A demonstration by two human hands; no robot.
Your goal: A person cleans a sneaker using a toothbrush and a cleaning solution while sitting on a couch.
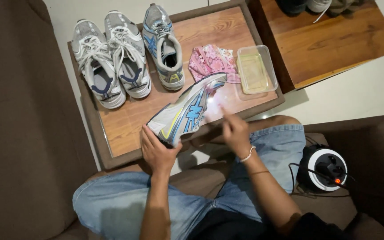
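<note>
Sneaker (185, 114) in the left hand's fingers (150, 141): grey mesh cloth with glossy blue and yellow synthetic overlays, smooth sheen along the side. Beyond the fingers, tabletop (125, 122) is varnished wood, visible grain, semi-gloss with a bright glare patch near the right hand's fingers (227, 118). Pink cloth (212, 62) past that, soft, matt, crumpled. Clear plastic container (256, 69) beside it, smooth, glossy. Three other sneakers (121, 55) farther off: matt mesh, woven laces. Denim shorts (192, 200) below the fingers, matt.

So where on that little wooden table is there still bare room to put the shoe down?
The near left part of the table is bare, bordered by the three shoes behind and the held shoe to the right. The far right is crowded: pink cloth and clear container side by side. The left hand grips the shoe's heel.
</note>
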